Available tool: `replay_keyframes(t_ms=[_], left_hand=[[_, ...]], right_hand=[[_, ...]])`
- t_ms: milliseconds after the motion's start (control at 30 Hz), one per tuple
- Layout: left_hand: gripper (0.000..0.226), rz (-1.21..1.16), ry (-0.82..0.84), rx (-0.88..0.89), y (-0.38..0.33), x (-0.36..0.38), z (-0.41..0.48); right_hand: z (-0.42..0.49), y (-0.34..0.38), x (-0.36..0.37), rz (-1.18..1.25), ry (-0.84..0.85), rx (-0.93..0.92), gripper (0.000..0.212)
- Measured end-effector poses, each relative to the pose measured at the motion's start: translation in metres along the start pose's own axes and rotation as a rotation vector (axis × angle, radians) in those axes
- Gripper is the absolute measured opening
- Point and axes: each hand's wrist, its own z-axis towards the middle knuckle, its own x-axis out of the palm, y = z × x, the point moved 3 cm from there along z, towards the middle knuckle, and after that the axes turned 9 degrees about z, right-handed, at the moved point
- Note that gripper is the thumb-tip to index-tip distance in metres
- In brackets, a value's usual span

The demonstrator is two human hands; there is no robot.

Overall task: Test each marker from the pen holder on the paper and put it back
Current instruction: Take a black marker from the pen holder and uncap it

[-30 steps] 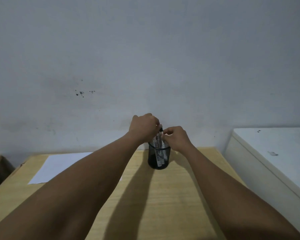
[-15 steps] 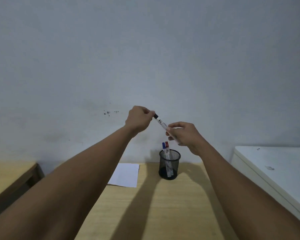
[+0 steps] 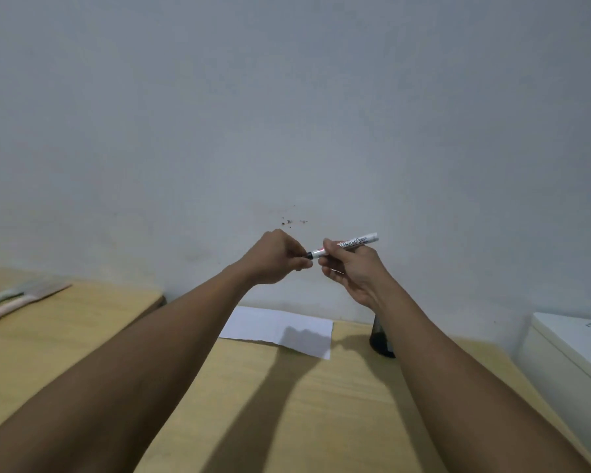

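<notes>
Head view shows both arms raised in front of a plain wall, above a wooden desk (image 3: 287, 404). The right hand (image 3: 350, 271) grips the marker (image 3: 347, 245) by its white barrel, fingers wrapped around the middle so the barrel cannot turn or slip. The left hand (image 3: 277, 257) is closed in a pinch at the marker's dark end, apparently on the cap; the cap itself is mostly hidden inside the fingers. This two-handed grip suits uncapping: one hand fixes the barrel, the other pulls along its length. The marker is held in the air, well above the desk, between the two hands. Its long axis runs nearly horizontal, tilted slightly, with the dark end pointing to the left and a little down, and the blunt white end pointing to the right and up, free past the right hand. The paper (image 3: 277, 327) lies flat on the desk at the wall, below the hands, within easy reach for a test stroke. The holder (image 3: 379, 339) stands just right of the paper and is largely hidden behind the right forearm; its contents cannot be seen. Judged from this, the step in hand is cap removal, with testing and return not yet done.
</notes>
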Motion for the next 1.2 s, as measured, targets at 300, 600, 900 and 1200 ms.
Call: replay_keyframes(t_ms=[300,600,900,1200], left_hand=[[0.032,-0.148,0.321,-0.117,0.076,0.012,-0.023],[0.037,-0.274,0.517,-0.25,0.13,0.043,-0.022],[0.04,-0.473,0.605,-0.355,0.172,0.065,-0.014],[0.032,0.346,0.066,-0.207,0.216,0.102,-0.021]], right_hand=[[0.022,-0.062,0.024,-0.039,0.148,0.126,0.012],[0.053,-0.126,0.02,0.0,0.079,0.197,0.02],[0.08,-0.153,0.002,-0.039,-0.004,0.199,0.024],[0.075,-0.191,-0.01,-0.556,0.12,-0.108,0.037]])
